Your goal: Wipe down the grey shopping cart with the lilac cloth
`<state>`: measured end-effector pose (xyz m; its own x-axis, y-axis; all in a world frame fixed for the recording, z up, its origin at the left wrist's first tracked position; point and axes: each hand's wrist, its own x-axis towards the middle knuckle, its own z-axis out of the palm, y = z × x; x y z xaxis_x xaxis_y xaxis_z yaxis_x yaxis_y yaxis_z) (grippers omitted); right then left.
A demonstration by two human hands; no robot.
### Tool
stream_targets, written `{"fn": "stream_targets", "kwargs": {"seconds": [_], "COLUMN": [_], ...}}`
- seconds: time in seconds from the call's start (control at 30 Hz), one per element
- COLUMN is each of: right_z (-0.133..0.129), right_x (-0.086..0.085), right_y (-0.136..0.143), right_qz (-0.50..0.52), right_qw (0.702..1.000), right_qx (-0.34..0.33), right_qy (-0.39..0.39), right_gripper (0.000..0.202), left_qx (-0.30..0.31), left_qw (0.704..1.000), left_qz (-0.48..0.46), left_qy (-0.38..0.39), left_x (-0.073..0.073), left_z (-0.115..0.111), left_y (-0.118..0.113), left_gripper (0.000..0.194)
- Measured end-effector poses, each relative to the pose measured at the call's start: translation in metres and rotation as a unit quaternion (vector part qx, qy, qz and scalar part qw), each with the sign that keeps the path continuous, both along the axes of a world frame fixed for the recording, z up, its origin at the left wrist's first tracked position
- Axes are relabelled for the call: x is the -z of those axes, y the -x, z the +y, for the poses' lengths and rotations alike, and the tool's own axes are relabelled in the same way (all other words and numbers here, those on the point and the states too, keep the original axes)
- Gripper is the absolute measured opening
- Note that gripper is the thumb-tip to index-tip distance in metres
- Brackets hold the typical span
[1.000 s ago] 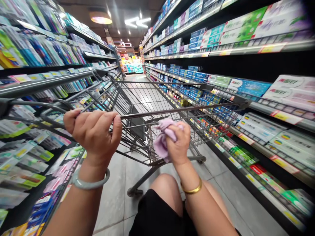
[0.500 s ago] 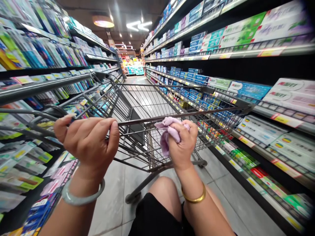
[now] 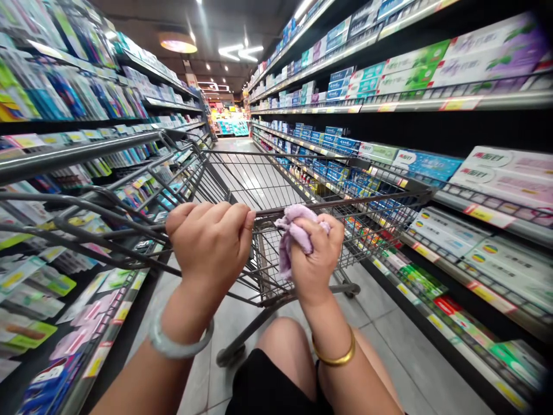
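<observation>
A grey wire shopping cart stands sideways in front of me, its handle bar reaching to the left. My left hand is wrapped round the cart's near top rail, knuckles up, with a pale bangle on the wrist. Bunched in my right hand is a lilac cloth, pressed against the same rail a little further right. The fingers of that hand are curled over the cloth, and a gold bangle circles the wrist. Under the cloth, the rail is hidden.
Toothbrush packs hang on the left shelves. Boxed toothpaste lines the right shelves, near the cart's right end. Grey floor tiles run beneath, and my knees are close below the cart. A bright display stands at the aisle's far end.
My left hand has moved right along the rail, nearer to my right hand. My right hand with the cloth stays about where it was; the view has shifted slightly.
</observation>
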<state>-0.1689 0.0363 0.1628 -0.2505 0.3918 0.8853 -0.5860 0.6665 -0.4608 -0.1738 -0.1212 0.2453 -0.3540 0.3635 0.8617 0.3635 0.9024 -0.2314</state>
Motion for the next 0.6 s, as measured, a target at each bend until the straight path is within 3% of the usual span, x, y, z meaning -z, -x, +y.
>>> {"fn": "stream_targets", "kwargs": {"seconds": [0.17,0.4,0.47,0.6], "right_z": [-0.022,0.021,0.011,-0.018], "right_x": [-0.002,-0.020,-0.023,-0.024], "right_y": [-0.007,-0.005,-0.010,-0.022], "right_qz": [0.008,0.042,0.034,0.026], "right_qw": [0.997,0.996,0.997,0.992], "right_qx": [-0.023,0.074,0.062,0.019], "right_qy": [-0.078,0.041,0.011,-0.122], "right_gripper": [0.028,0.017,0.020,0.021], "left_qx": [0.014,0.031,0.033,0.044], "left_qw": [0.998,0.996,0.996,0.995], "left_qz": [0.057,0.068,0.071,0.072], "left_qy": [-0.029,-0.042,-0.043,-0.052], "left_x": [0.008,0.008,0.008,0.008], "left_z": [0.003,-0.006,-0.008,-0.014], "left_y": [0.002,-0.003,-0.005,-0.008], "left_gripper": [0.019,0.015,0.017,0.019]}}
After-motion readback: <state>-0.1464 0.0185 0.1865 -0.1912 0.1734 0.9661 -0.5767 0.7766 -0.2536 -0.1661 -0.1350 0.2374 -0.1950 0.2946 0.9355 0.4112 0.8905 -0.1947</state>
